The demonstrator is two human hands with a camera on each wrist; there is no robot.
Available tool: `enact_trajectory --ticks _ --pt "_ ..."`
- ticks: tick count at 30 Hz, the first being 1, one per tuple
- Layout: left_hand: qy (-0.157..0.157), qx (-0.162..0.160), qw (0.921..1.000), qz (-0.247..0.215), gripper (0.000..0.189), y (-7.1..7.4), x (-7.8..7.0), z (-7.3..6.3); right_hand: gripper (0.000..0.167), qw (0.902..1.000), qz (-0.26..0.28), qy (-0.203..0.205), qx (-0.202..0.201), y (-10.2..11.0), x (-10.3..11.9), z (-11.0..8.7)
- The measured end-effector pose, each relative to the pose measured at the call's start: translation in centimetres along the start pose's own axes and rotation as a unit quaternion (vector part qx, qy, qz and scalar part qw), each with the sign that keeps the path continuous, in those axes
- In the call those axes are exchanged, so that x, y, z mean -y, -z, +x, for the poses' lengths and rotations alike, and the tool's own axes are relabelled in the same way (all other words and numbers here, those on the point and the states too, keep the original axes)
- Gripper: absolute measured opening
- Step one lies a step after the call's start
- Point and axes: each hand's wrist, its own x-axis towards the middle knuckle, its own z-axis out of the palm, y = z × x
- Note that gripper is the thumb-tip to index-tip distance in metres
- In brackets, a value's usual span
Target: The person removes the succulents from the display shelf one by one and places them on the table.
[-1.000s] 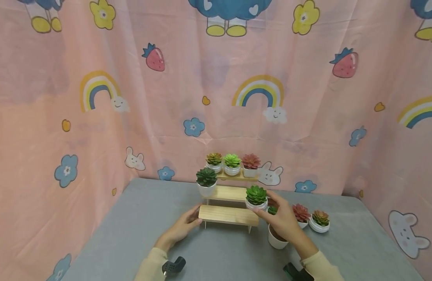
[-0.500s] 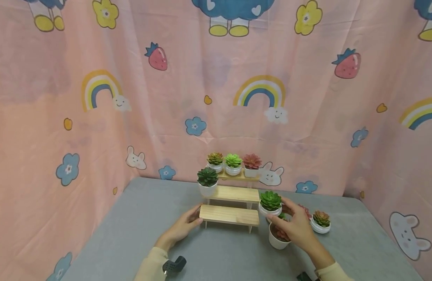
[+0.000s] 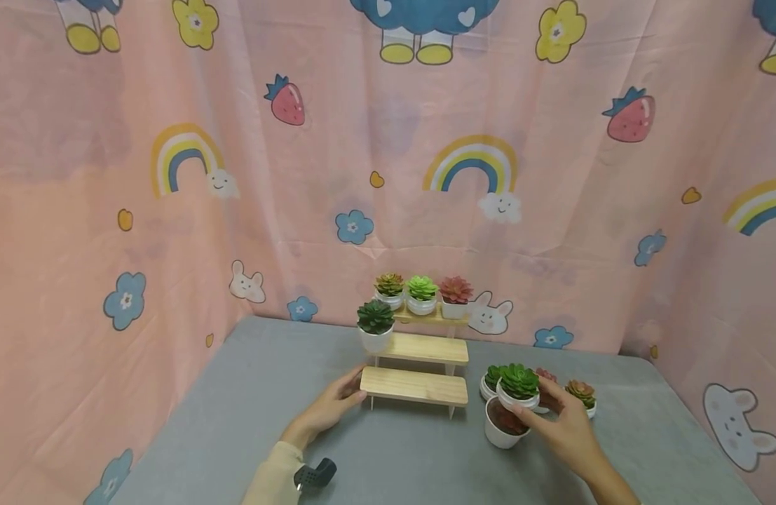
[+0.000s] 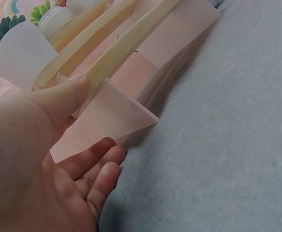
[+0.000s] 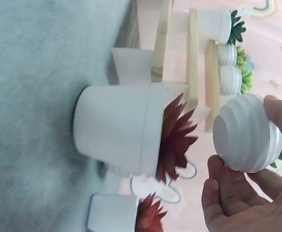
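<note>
My right hand pinches a green potted succulent between thumb and fingers; its ribbed white pot is raised in the right wrist view. Just below stands a taller white pot with a dark red succulent. My left hand grips the left end of the lowest step of a three-tier wooden display stand, thumb on the board's edge, other fingers near the clear leg. A dark green succulent occupies the middle step's left end. The lowest step is bare.
On the top step sit a brownish-green succulent, a bright green one and a red one. Around my right hand stand another green succulent, a red one and an orange-brown one. A patterned pink curtain hangs behind.
My right hand has carried the green succulent rightward and down, from in front of the middle step to over the dark red one. The left hand keeps its place on the stand.
</note>
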Motion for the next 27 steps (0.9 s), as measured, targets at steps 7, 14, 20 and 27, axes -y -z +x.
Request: enact_trajectory --ticks 7,14,20,27 --pt "0.002 -0.001 1.0000 0.006 0.066 0.1 -0.2 -0.1 0.063 0.9996 -0.006 -0.026 0.006 1.0 -1.1 -0.4" --pt "0.006 -0.002 1.0000 0.006 0.066 0.1 -0.3 -0.2 0.075 0.9969 0.000 -0.079 -0.002 1.9 -2.3 -0.7" --pt "0.002 0.002 1.0000 0.007 0.067 0.1 -0.1 0.1 0.067 0.9985 0.008 -0.047 -0.029 2.1 -3.4 -1.1" --pt "0.007 0.006 0.9999 -0.005 0.066 0.1 0.1 0.1 0.074 0.9957 0.022 -0.089 -0.014 2.8 -4.6 -1.3"
